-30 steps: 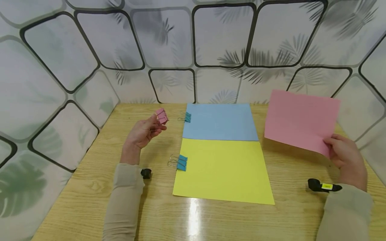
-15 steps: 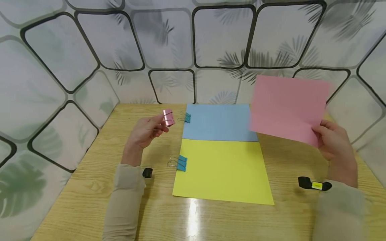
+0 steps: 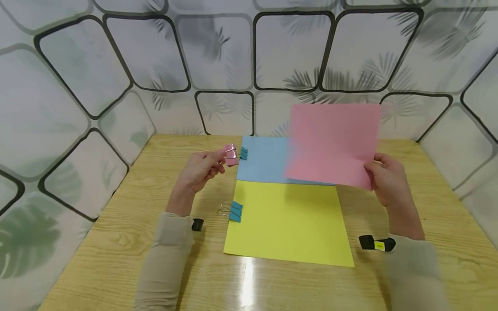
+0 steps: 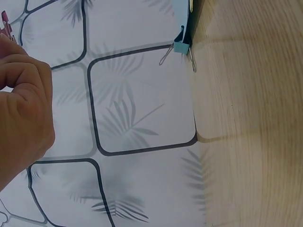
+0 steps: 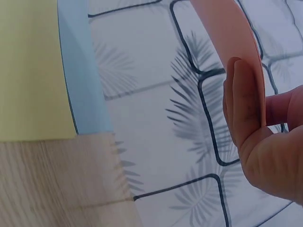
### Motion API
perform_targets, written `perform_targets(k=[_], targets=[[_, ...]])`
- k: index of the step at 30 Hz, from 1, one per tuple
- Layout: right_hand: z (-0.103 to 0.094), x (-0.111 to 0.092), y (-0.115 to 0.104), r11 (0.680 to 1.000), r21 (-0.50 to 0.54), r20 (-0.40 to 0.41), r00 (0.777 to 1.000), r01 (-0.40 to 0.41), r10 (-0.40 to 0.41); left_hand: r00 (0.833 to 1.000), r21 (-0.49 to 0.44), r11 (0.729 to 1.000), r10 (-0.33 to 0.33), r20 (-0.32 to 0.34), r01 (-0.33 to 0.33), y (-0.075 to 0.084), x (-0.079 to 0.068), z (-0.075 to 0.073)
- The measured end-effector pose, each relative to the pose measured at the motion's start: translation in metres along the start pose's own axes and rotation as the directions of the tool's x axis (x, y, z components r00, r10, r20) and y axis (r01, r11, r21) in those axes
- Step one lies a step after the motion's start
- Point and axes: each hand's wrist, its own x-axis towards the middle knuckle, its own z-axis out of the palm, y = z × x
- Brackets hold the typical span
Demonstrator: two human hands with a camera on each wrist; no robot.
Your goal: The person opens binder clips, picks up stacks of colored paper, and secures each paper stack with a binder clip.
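Observation:
In the head view my left hand pinches a pink binder clip above the table, just left of the blue sheet. My right hand grips a pink sheet of paper by its lower right corner, thumb on the near face. That sheet hangs in the air and hides part of the blue sheet. A yellow sheet lies in front of the blue one. One teal binder clip sits on the blue sheet's left edge, another teal binder clip on the yellow sheet's left edge.
The wooden table ends at the back against a patterned wall covering, which also rises at both sides. Dark wrist cameras sit at both sleeves. Light glares off the table's front.
My right hand has carried the pink sheet leftward until it hangs over the blue sheet. My left hand has moved right with the pink binder clip, close to the far teal clip.

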Motion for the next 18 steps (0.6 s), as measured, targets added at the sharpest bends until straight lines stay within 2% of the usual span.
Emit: perform_targets(k=[3, 11, 18], targets=[[0.016, -0.003, 0.0, 0.998, -0.061, 0.017, 1.0, -0.002, 0.003, 1.0, 0.013, 1.0, 0.002, -0.009, -0.002, 0.0, -0.001, 0.0], [0.047, -0.012, 0.004, 0.993, -0.11, 0.089, 0.996, 0.032, -0.022, 1.0, 0.043, 0.999, 0.006, -0.003, -0.005, 0.001, -0.002, 0.001], [0.069, -0.019, 0.005, 0.988, -0.15, 0.106, 0.994, 0.024, -0.008, 1.0, 0.095, 0.995, 0.008, -0.001, -0.008, -0.001, -0.001, 0.001]])
